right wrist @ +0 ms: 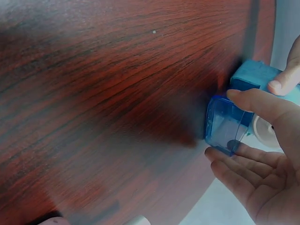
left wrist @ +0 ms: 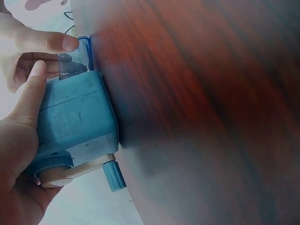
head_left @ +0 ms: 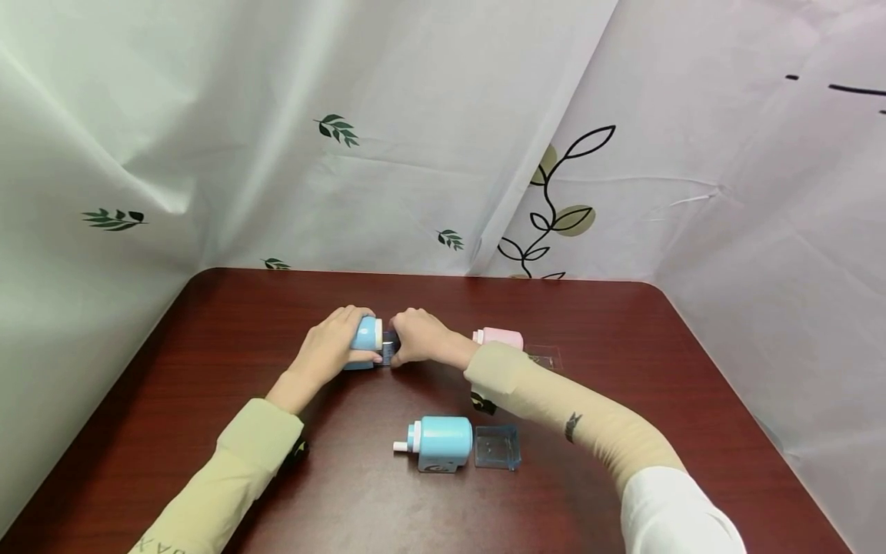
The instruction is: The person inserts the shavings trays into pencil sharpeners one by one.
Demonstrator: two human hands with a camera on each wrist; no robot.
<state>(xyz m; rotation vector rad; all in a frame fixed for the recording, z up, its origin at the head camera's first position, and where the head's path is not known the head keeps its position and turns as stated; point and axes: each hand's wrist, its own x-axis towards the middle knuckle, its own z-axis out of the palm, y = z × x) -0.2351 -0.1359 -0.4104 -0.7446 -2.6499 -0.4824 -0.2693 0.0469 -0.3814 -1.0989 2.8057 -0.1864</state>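
Toward the back of the table, my left hand grips a blue crank pencil sharpener, thumb along its side. In the left wrist view, the crank handle hangs off the end of the blue sharpener. My right hand pinches a clear blue shavings drawer between thumb and fingers. That drawer stands at the sharpener's open end, and whether it is partly inside cannot be told. In the right wrist view, part of the sharpener body shows behind the drawer.
Nearer the front lies another blue sharpener, with a clear drawer beside it. A pink sharpener is partly hidden behind my right forearm, next to a clear drawer. White patterned curtains border the brown table.
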